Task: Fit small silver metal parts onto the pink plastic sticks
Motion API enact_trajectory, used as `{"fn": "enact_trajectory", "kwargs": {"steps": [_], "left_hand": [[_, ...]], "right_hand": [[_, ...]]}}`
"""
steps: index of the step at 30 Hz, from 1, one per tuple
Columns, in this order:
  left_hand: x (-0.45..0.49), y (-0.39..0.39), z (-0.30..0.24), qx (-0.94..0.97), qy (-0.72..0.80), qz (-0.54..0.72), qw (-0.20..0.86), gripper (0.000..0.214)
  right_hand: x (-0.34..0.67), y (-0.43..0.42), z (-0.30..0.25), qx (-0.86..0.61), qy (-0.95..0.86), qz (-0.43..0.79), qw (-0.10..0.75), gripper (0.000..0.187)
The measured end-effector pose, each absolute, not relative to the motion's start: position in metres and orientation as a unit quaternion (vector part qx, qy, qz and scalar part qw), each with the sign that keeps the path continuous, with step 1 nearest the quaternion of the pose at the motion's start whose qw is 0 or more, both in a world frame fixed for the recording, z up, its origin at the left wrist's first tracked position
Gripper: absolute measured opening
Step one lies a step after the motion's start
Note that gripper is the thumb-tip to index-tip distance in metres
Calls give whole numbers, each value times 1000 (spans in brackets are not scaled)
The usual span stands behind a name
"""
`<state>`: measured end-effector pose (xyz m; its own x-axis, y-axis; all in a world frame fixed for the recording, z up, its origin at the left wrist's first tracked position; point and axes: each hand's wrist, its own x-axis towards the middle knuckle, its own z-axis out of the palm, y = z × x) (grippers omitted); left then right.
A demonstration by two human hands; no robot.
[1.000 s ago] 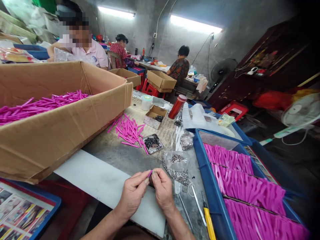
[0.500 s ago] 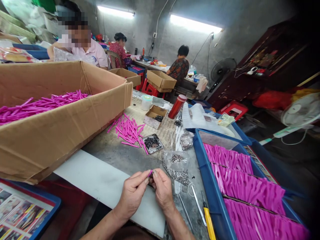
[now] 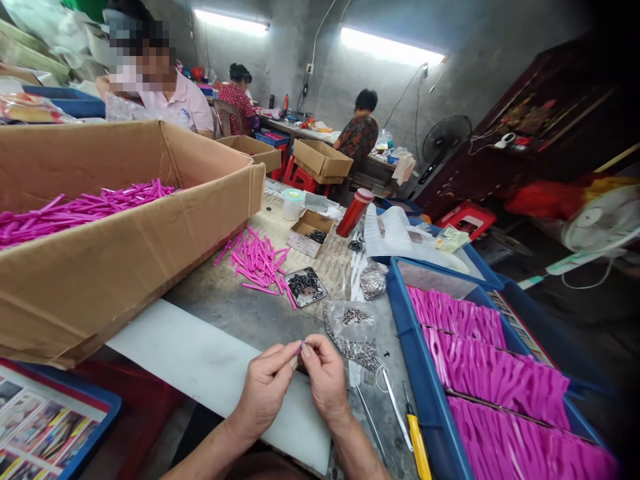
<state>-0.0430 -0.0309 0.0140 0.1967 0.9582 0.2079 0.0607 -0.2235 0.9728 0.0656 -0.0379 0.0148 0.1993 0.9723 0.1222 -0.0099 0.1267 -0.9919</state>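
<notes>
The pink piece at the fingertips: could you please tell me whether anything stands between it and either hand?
Nothing visible does. The left hand and right hand both pinch the pink piece directly, above the white board; the bag of metal parts lies just beyond them.

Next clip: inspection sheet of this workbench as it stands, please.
Surface: grey table, white board under the hands.
Job's things: pink stick pinched between left hand and right hand; loose pink sticks, tray of dark parts, bag of metal parts beyond.
Clutter: cardboard box of pink sticks, blue tray of pink pieces, red bottle, yellow-handled tool.
Hands: both shut on the stick.
Cables: cords on the back wall.
Surroundings: three other people, fan at right.
</notes>
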Motion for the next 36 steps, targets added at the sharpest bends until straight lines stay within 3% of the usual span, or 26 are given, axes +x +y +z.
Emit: {"fn": "enact_trajectory", "kwargs": {"steps": [7,15,24,36], "left_hand": [[-43,-30,11,612,406,486,475,27],[-44,-29,16,631,407,480,453,26],[-43,-29,15,641,401,482,442,27],[-43,-29,14,627,414,474,460,25]], "right_hand": [[68,-37,7,-492,-438,490,570,29],[69,-37,15,-526,-487,422,555,20],[70,-36,10,-497,-441,499,556,30],[71,-37,12,-519,-463,450,560,18]]}}
